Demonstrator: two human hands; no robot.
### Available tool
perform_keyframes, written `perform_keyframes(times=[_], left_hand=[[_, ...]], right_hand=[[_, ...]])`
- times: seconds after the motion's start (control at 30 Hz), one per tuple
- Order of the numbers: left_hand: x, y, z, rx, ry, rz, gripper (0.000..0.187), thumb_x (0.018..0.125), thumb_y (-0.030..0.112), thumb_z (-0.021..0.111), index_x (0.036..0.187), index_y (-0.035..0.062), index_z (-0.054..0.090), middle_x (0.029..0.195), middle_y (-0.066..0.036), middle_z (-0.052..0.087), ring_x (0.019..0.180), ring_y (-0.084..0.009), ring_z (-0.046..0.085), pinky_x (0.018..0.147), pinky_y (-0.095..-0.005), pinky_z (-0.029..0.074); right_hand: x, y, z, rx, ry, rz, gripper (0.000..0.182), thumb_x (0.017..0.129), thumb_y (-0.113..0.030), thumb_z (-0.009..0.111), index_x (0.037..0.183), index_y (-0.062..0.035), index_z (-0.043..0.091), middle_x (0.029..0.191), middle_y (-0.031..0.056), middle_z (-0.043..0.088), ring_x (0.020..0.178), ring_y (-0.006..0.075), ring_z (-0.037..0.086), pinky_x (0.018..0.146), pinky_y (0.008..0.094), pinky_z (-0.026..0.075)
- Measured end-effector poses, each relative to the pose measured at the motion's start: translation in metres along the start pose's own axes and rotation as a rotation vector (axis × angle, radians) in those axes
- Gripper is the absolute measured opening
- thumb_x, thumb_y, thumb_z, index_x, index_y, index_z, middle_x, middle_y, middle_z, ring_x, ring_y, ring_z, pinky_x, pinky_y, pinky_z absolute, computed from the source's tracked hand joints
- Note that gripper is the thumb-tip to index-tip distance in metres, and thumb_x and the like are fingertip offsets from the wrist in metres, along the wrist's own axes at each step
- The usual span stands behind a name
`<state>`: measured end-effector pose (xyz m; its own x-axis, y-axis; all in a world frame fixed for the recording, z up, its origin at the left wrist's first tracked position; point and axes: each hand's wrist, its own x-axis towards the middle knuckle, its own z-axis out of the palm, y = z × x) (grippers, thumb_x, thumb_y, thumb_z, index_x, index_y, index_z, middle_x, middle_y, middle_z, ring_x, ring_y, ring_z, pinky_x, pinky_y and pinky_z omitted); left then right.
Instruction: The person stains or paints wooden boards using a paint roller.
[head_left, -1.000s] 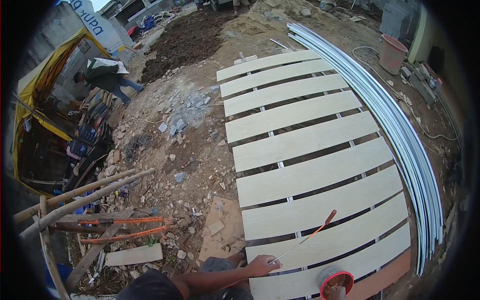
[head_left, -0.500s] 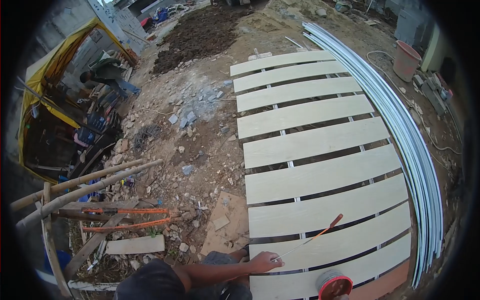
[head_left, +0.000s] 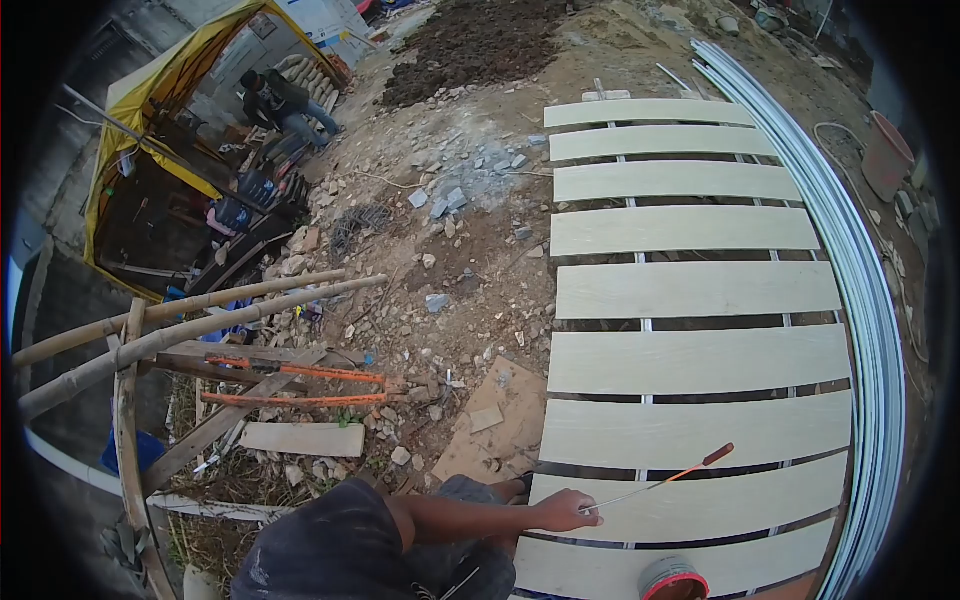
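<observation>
My left hand (head_left: pixel 568 510) is closed around the near end of a thin metal rod (head_left: pixel 650 486). Its far end is orange with a reddish-brown, handle-like tip, pointing up and to the right over the pale boards. Beneath the hand lies one of several pale flat boards (head_left: pixel 690 435), set in parallel rows across thin metal bars. A grey can with a red rim (head_left: pixel 672 578) is cut off by the bottom edge, right of the hand. My right hand is out of view.
Long bundled metal strips (head_left: pixel 868 300) run along the right side of the boards. Bamboo poles (head_left: pixel 250 297) and orange-handled long tools (head_left: pixel 335 372) lie at left over rubble. A person (head_left: pixel 285 110) is near a yellow-tarp shelter (head_left: pixel 120 130). A reddish bucket (head_left: pixel 886 155) stands far right.
The view has swung left, so the boards and my left hand appear further right. The can sits lower, and the fingers beside it have left the view. The distant person is more upright.
</observation>
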<state>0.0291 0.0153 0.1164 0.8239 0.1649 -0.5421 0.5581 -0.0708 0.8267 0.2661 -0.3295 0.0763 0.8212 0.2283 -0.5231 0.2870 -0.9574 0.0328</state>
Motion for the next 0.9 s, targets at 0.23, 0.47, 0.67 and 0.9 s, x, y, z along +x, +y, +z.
perform_keyframes(times=[0.23,0.47,0.67,0.9], left_hand=[[0.004,-0.001,-0.006,-0.002,0.016,-0.054,0.045,0.085,0.049,0.062,0.091,0.0045,0.068,0.083,-0.013,0.066,0.077,-0.0257,0.063,0.071,-0.0356,0.047],[0.004,0.009,-0.004,-0.025,0.034,-0.043,0.045,0.084,0.049,0.062,0.087,0.0042,0.067,0.073,-0.015,0.063,0.068,-0.0262,0.059,0.066,-0.0372,0.045],[0.008,0.009,-0.003,0.002,0.041,0.02,0.045,0.084,0.048,0.062,0.088,0.0035,0.068,0.075,-0.015,0.063,0.068,-0.0265,0.059,0.066,-0.0369,0.045],[0.016,0.022,-0.002,0.054,-0.066,-0.122,0.047,0.086,0.048,0.062,0.098,0.003,0.068,0.082,-0.015,0.066,0.075,-0.0227,0.062,0.07,-0.0343,0.046]], right_hand=[[0.009,-0.006,0.002,-0.004,0.003,0.012,0.023,0.082,-0.021,0.059,0.088,-0.001,0.069,0.09,0.0207,0.068,0.084,0.0358,0.066,0.074,0.0459,0.051],[0.007,-0.007,0.012,0.013,-0.006,0.04,0.022,0.081,-0.02,0.061,0.086,-0.0006,0.07,0.088,0.0212,0.068,0.082,0.0357,0.066,0.074,0.0458,0.052],[0.006,-0.013,0.023,0.046,-0.007,0.075,0.022,0.079,-0.02,0.062,0.084,-0.0002,0.07,0.087,0.0216,0.069,0.081,0.0356,0.067,0.073,0.0458,0.052],[-0.032,0.028,0.025,0.029,-0.022,0.229,0.022,0.078,-0.02,0.064,0.082,0.0003,0.071,0.085,0.0221,0.069,0.08,0.0355,0.068,0.073,0.0457,0.052]])
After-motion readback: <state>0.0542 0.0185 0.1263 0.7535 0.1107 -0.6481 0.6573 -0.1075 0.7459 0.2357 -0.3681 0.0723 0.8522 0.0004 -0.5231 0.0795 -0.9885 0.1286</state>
